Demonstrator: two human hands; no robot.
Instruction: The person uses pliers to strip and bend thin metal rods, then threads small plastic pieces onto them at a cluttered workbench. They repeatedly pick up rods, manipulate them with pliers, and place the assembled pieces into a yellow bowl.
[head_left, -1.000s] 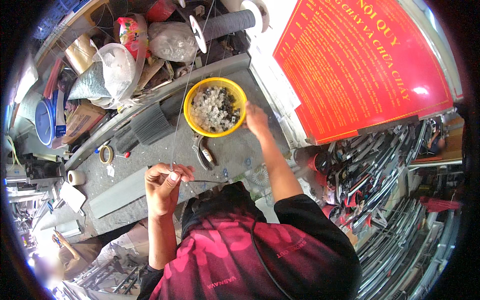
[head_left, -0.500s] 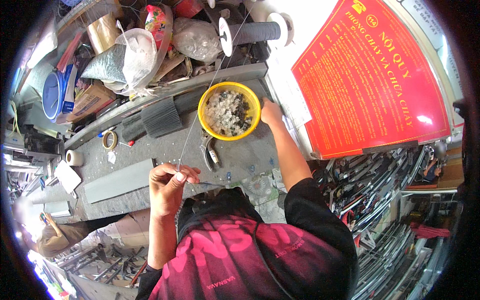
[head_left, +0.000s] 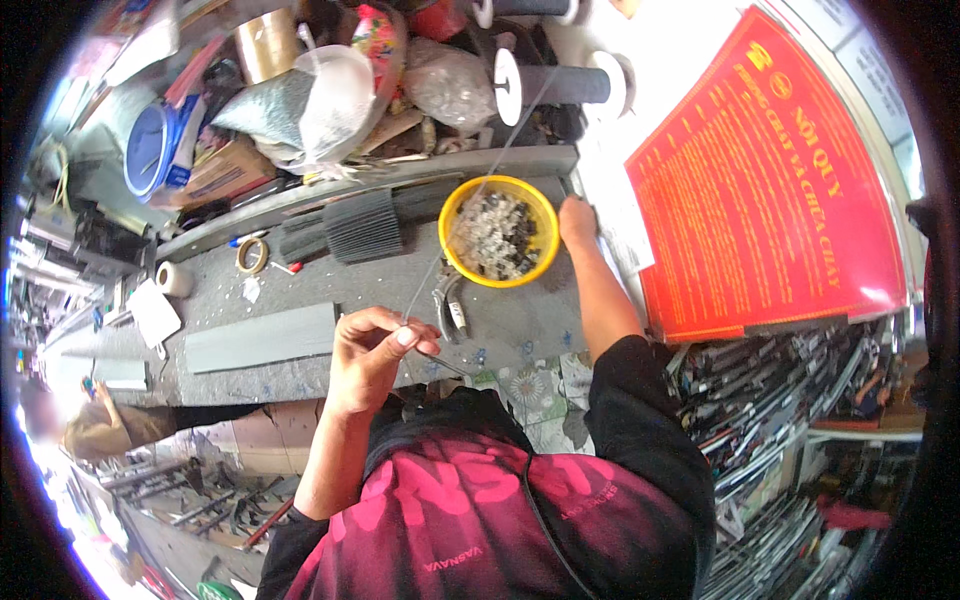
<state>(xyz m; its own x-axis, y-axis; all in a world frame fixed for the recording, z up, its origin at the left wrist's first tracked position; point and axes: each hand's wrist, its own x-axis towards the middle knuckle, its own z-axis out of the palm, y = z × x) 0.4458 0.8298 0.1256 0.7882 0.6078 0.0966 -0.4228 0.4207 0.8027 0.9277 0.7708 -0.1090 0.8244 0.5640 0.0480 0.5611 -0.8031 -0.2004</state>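
Observation:
My left hand (head_left: 368, 362) is closed in a pinch on a thin grey cord (head_left: 422, 288), and a short loose end sticks out past the fingertips. From there the cord rises past a yellow plastic bowl (head_left: 551, 258) toward a spool of dark cord (head_left: 568, 85). The bowl stands on the grey workbench (head_left: 400, 278), filled with small clear and black pieces. My right hand (head_left: 578, 222) is just right of the bowl, beside the white wall; its fingers are mostly hidden, so I cannot tell whether it grips anything. A curved-handled tool (head_left: 452, 308) lies below the bowl.
On the bench are a grey flat strip (head_left: 262, 338), a black ribbed piece (head_left: 363, 227), a tape roll (head_left: 252, 255) and a white roll (head_left: 173, 279). Bags (head_left: 335, 100) crowd the shelf behind. A red notice board (head_left: 770, 210) and metal profiles (head_left: 760, 385) occupy the right. Another person (head_left: 120, 425) is at far left.
The view has shifted, so the bench appears farther right and lower. My left hand still pinches the cord, and my right hand remains by the bowl.

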